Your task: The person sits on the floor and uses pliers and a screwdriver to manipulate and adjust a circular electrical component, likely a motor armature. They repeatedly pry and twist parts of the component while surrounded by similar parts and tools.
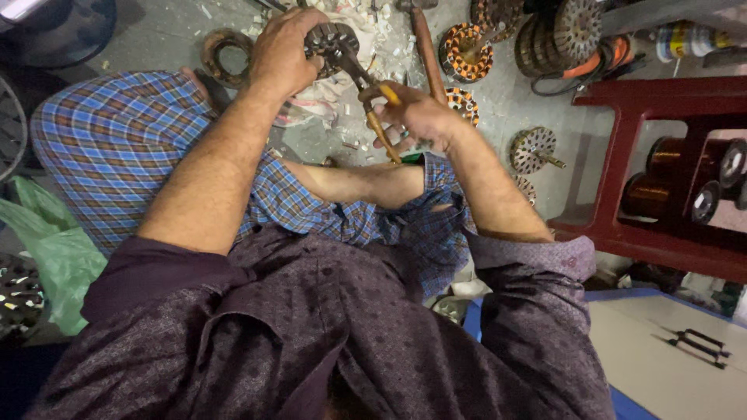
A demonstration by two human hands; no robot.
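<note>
While your left hand [282, 54] clamps the round stator [333, 43] up top, right hand [416, 117] just below, squeezing pliers [369, 93] that bite its rim.

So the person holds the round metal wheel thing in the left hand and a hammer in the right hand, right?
Not quite. The head view shows the right hand holding pliers, not a hammer. The left hand does hold the round metal part. A hammer lies untouched on the floor.

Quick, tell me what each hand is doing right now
Left hand: closed around a round slotted motor core.
Right hand: closed on the handles of pliers, whose tip reaches the core.
</note>
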